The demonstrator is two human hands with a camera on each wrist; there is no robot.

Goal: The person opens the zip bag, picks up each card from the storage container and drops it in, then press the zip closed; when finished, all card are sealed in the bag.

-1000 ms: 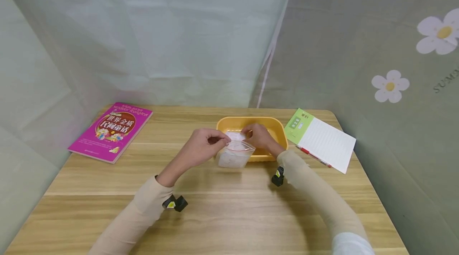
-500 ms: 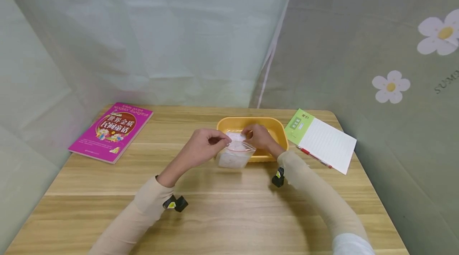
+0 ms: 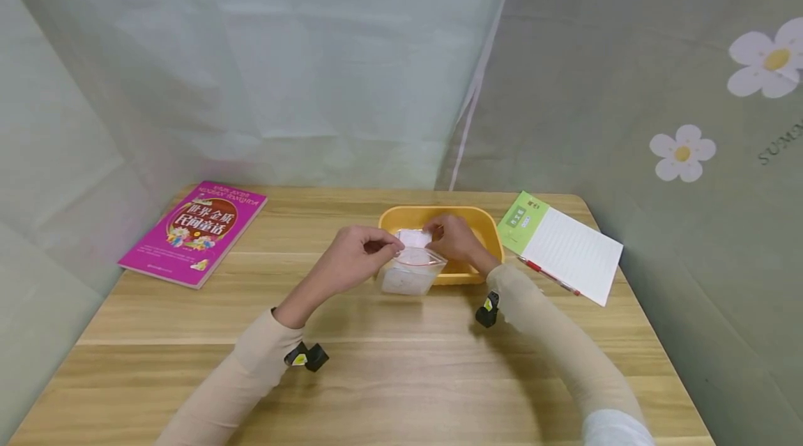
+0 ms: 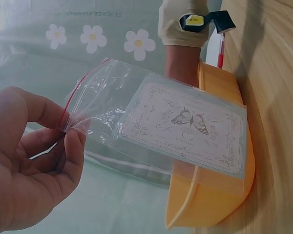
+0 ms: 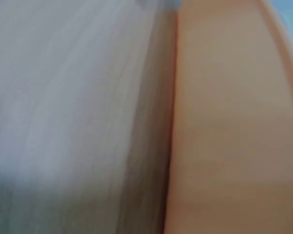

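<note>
My left hand [image 3: 357, 258] pinches the top corner of a clear zip bag [image 3: 410, 277] between thumb and forefinger. In the left wrist view the bag [image 4: 100, 114] has a red strip along its mouth, and a pale card [image 4: 185, 127] printed with a butterfly shows inside it. The bag hangs in front of an orange-yellow plastic basin [image 3: 439, 210]. Over the basin, my right hand [image 3: 454, 240] pinches the edge of a whitish card [image 3: 413, 237], just behind the bag's mouth. Only the basin's wall [image 5: 234, 122] and the table appear in the right wrist view; that hand is hidden there.
A magenta book [image 3: 194, 233] lies at the left of the wooden table [image 3: 401, 369]. Right of the basin is a lined pad [image 3: 571, 254] with a green top, and a red pen [image 3: 548, 274] lies along its near edge. Fabric curtains [image 3: 326, 70] enclose the table behind and at the sides.
</note>
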